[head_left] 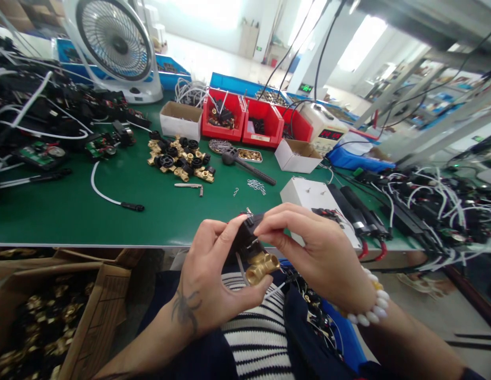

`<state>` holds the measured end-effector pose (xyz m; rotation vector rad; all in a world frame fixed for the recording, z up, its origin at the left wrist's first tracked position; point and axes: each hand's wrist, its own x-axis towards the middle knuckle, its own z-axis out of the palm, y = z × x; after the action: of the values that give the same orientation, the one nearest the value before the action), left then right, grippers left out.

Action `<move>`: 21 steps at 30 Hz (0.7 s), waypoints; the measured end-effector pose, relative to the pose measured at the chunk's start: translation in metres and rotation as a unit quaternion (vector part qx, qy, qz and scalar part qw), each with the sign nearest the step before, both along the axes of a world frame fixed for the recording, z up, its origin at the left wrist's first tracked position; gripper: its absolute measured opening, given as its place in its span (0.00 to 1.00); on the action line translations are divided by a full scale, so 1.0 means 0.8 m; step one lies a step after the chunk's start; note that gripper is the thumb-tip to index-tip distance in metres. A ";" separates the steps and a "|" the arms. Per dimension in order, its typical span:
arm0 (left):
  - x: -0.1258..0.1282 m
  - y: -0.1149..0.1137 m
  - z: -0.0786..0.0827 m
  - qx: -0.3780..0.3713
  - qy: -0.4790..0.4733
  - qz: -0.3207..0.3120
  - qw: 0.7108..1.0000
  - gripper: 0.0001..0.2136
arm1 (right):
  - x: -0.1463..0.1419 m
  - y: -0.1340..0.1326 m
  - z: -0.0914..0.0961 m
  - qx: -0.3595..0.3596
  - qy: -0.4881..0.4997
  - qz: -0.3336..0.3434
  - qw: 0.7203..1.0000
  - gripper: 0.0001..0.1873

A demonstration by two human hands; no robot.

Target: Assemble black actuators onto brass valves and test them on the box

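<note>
My left hand (214,274) is closed around a black housing with a brass valve body (262,268) on its lower end, held just off the table's front edge. The fingers of my right hand (309,248) are pinched at the top of the black housing (245,232); whether they hold a small part there is hidden. A short metal piece sticks up from the housing's far side. Beyond my hands several small wire clips (256,186) lie on the green table (166,221). A black mallet (249,168) and a silver L-shaped tool (190,186) rest there too.
Brass fittings with black caps (182,158) are heaped mid-table. Red bins (263,124), white boxes (181,120) and a fan (119,47) stand behind. On the right are a white box with switches (309,192) and tangled cables. A carton of brass parts (91,316) sits lower left.
</note>
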<state>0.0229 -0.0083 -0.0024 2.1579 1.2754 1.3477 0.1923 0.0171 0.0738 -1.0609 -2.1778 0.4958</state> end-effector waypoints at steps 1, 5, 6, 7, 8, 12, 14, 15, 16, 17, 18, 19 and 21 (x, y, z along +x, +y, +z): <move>0.000 0.000 0.000 0.002 0.000 0.000 1.000 0.32 | 0.000 0.000 0.002 0.000 -0.004 0.004 1.000 0.07; -0.001 -0.001 0.004 0.005 -0.001 0.003 1.000 0.31 | 0.002 0.001 0.008 -0.044 0.003 0.035 0.998 0.07; -0.001 -0.001 0.005 0.005 -0.001 0.003 1.000 0.31 | 0.002 0.001 0.008 -0.051 0.005 0.039 0.998 0.07; -0.001 -0.001 0.006 0.006 0.000 0.002 1.000 0.31 | 0.001 0.001 0.006 -0.050 0.008 0.039 0.998 0.07; -0.001 0.000 0.006 0.007 0.000 0.001 1.000 0.31 | 0.000 0.000 0.003 -0.042 0.013 0.038 0.998 0.07; -0.004 0.009 -0.003 0.013 0.003 -0.002 1.000 0.30 | -0.005 0.000 -0.027 -0.004 0.066 0.013 0.998 0.07; -0.006 0.016 -0.014 -0.001 0.013 -0.007 1.000 0.30 | -0.006 0.004 -0.047 -0.012 0.097 -0.013 0.995 0.06; -0.007 0.020 -0.020 -0.015 0.017 -0.013 1.000 0.29 | -0.005 0.008 -0.055 -0.023 0.098 -0.018 0.995 0.05; -0.008 0.024 -0.026 -0.033 0.018 -0.020 0.999 0.29 | -0.004 0.012 -0.062 -0.038 0.091 -0.014 0.995 0.05; -0.009 0.027 -0.031 -0.052 0.015 -0.026 0.998 0.29 | -0.001 0.017 -0.067 -0.055 0.080 -0.005 0.995 0.04; -0.009 0.030 -0.036 -0.070 0.007 -0.032 0.997 0.29 | 0.003 0.022 -0.071 -0.072 0.070 0.002 0.995 0.04; -0.010 0.032 -0.040 -0.087 -0.004 -0.035 0.996 0.29 | 0.008 0.027 -0.075 -0.084 0.064 -0.004 0.994 0.08; -0.009 0.036 -0.046 -0.112 -0.032 -0.035 0.993 0.30 | 0.020 0.037 -0.085 -0.077 0.027 -0.073 0.994 0.19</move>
<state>0.0154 0.0209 -0.0394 1.9733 1.2488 1.1759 0.2086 0.0471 0.0056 -1.2657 -2.0224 0.6255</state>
